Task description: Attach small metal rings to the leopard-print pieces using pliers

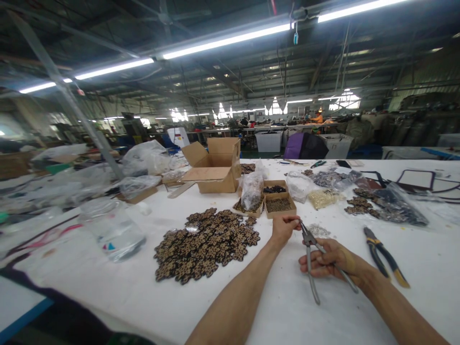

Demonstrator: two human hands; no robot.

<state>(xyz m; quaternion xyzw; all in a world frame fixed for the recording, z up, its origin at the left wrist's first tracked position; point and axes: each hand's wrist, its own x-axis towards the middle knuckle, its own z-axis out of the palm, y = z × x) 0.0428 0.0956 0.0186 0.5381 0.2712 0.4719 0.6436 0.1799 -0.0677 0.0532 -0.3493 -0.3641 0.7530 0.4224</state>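
My right hand [332,261] grips a pair of metal pliers [309,239], its handles spread apart and its jaws pointing up and away. At the tip of the jaws my left hand [284,229] is closed in a pinch. Whatever its fingers hold is too small to make out. Just beyond the pliers lies a scatter of small silvery pieces [319,230]. Left of my left hand spreads a heap of leopard-print, dark-edged patches [208,244]. Behind that hand stands a small cardboard box [295,211] filled with tiny brass-coloured parts [278,205].
Black-and-yellow pliers [381,254] lie to the right. A clear plastic jar [111,232] stands left on the white table [143,306]. Farther back are an open carton [217,179], bagged parts [325,198] and more patches [361,201]. A person in orange [318,118] is far off.
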